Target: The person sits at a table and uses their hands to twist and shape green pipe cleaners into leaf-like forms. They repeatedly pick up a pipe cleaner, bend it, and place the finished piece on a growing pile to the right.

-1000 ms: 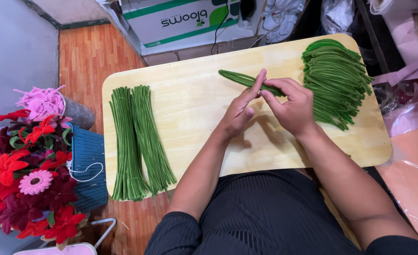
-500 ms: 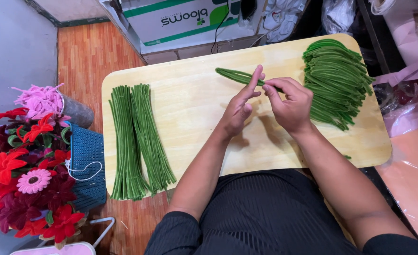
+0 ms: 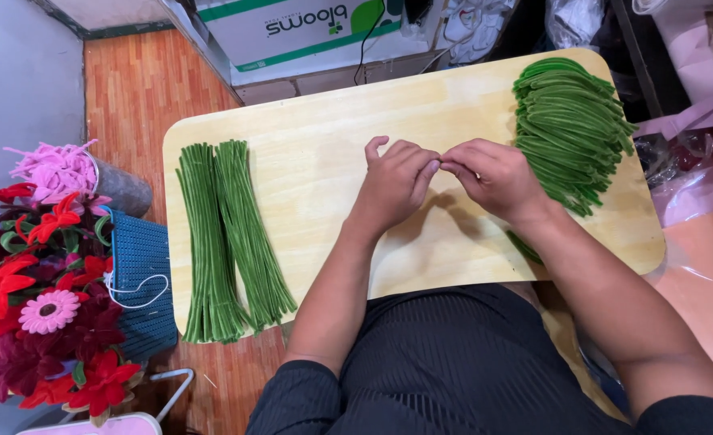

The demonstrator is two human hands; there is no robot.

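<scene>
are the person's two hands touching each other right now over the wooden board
Touching. The head view shows the left hand and right hand meeting at the fingertips above the wooden board, with no gap visible between them.

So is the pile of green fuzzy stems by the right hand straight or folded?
Folded: the green stem pile loops over at its far end, beside the right hand.

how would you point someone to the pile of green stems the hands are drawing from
Start at the pale wooden board across the person's lap. At its far right end, beyond the right hand, lies a loose heap of green stems. Unlike the two tidy straight bundles at the left end, its stems are curved and fanned.
</scene>
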